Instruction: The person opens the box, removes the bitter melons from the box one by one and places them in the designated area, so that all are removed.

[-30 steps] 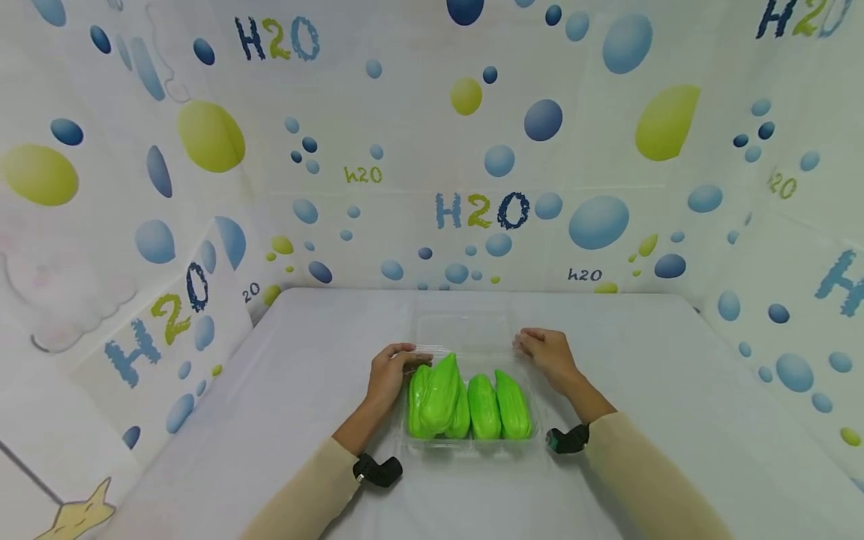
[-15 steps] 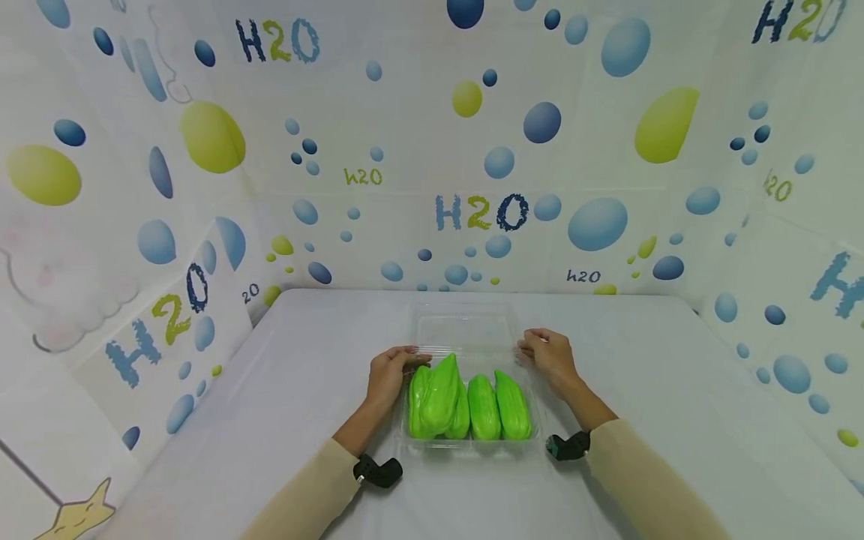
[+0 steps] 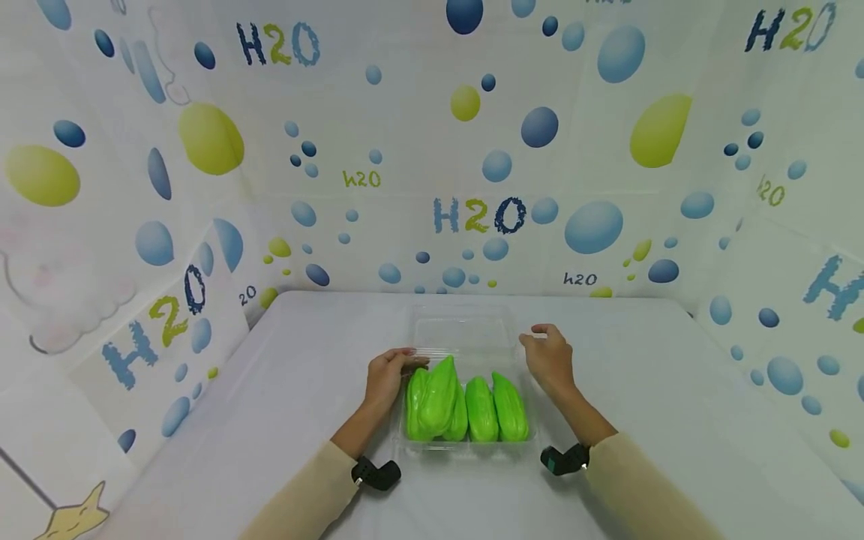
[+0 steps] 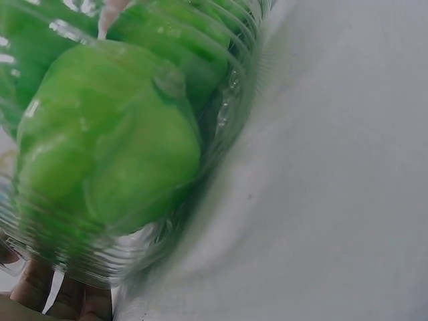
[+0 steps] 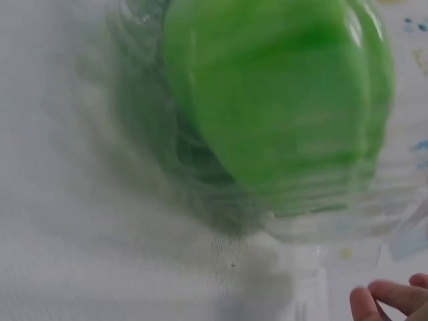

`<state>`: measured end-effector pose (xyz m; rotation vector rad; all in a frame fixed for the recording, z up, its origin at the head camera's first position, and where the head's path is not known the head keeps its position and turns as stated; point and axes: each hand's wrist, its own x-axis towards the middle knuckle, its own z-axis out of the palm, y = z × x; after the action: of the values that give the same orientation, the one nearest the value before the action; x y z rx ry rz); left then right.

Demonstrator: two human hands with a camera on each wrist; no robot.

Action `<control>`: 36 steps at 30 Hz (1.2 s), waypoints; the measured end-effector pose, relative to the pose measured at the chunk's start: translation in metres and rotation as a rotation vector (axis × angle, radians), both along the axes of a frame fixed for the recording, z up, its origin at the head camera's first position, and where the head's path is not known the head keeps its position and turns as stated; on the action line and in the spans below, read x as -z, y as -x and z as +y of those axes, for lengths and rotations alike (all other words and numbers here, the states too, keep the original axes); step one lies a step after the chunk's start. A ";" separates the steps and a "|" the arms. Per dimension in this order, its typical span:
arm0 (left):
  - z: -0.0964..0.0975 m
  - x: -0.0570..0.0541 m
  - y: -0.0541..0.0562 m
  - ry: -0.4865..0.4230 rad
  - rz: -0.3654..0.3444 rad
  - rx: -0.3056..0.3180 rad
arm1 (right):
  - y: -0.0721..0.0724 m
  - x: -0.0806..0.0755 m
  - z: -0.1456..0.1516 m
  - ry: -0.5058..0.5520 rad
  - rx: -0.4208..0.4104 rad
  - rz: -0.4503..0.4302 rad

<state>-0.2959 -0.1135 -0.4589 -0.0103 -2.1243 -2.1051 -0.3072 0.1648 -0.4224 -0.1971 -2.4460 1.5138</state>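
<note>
A clear plastic box [image 3: 466,446] with ribbed walls sits on the table and holds several bright green, elongated, ridged vegetables [image 3: 437,401]. Its lid [image 3: 462,330] lies folded back on the far side. At the far left corner my left hand [image 3: 386,379] grips the box's rim; in the left wrist view, its fingers [image 4: 67,294] show behind the ribbed wall. My right hand [image 3: 550,360] hovers just off the far right corner, thumb and forefinger extended with nothing visible between them. The right wrist view shows its fingertips [image 5: 394,297] apart from the box.
A white cloth covers the table [image 3: 310,330]. Walls printed with bubbles and H2O lettering [image 3: 479,215] enclose the back and both sides. A black wrist camera sits on the left wrist [image 3: 376,474] and another on the right wrist [image 3: 565,460].
My right hand has drawn back slightly from the lid's right corner, its forefinger lifting. The left hand stays on the box, and the vegetables have not shifted. The head view tilts a little.
</note>
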 end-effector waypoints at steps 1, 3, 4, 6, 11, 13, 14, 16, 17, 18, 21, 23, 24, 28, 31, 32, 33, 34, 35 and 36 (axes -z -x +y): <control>0.000 0.000 0.000 0.002 0.001 0.003 | -0.002 -0.001 -0.002 -0.027 0.005 -0.001; -0.001 0.000 0.000 0.000 0.002 0.011 | -0.006 -0.005 -0.007 -0.061 0.003 -0.001; -0.001 0.000 0.000 0.001 0.004 0.015 | -0.008 -0.006 -0.009 -0.063 -0.009 0.001; -0.002 -0.002 0.000 -0.004 0.004 0.024 | -0.011 -0.009 -0.013 -0.067 -0.029 0.008; -0.001 -0.018 -0.012 0.003 -0.004 0.034 | -0.020 -0.016 -0.024 -0.087 -0.052 0.048; 0.000 -0.025 -0.018 0.011 -0.003 0.035 | -0.023 -0.018 -0.028 -0.094 -0.062 0.061; 0.001 -0.029 -0.021 0.011 -0.002 0.035 | -0.024 -0.018 -0.030 -0.094 -0.070 0.064; 0.001 -0.032 -0.024 0.009 -0.002 0.035 | -0.027 -0.020 -0.034 -0.094 -0.082 0.066; 0.001 -0.033 -0.025 0.008 -0.003 0.035 | -0.029 -0.021 -0.036 -0.091 -0.090 0.064; 0.001 -0.033 -0.025 0.009 -0.003 0.035 | -0.031 -0.022 -0.039 -0.085 -0.101 0.064; 0.001 -0.033 -0.025 0.002 -0.009 0.037 | -0.037 -0.024 -0.045 -0.063 -0.144 0.060; 0.001 -0.033 -0.024 -0.002 -0.012 0.040 | -0.041 -0.026 -0.050 -0.042 -0.179 0.048; 0.001 -0.033 -0.024 -0.003 -0.011 0.041 | -0.043 -0.027 -0.052 -0.033 -0.196 0.040; 0.001 -0.015 -0.011 -0.012 -0.003 0.022 | -0.049 -0.027 -0.061 -0.014 -0.239 0.004; 0.001 0.000 -0.001 -0.016 0.006 0.007 | -0.052 -0.025 -0.068 -0.024 -0.271 -0.024; 0.000 0.000 -0.001 -0.018 0.006 0.009 | -0.053 -0.024 -0.070 -0.032 -0.287 -0.034; 0.000 0.000 -0.001 -0.020 0.005 0.009 | -0.054 -0.024 -0.072 -0.041 -0.305 -0.046; 0.000 0.000 -0.001 -0.021 0.005 0.011 | -0.055 -0.023 -0.074 -0.054 -0.327 -0.052; 0.000 0.000 -0.001 -0.021 0.006 0.014 | -0.056 -0.022 -0.076 -0.067 -0.348 -0.058; 0.000 -0.001 -0.001 -0.024 0.006 0.017 | -0.057 -0.022 -0.077 -0.081 -0.367 -0.061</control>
<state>-0.2949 -0.1140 -0.4579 -0.0324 -2.1031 -2.1371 -0.2505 0.0878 -0.4008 0.2377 -2.6967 1.5588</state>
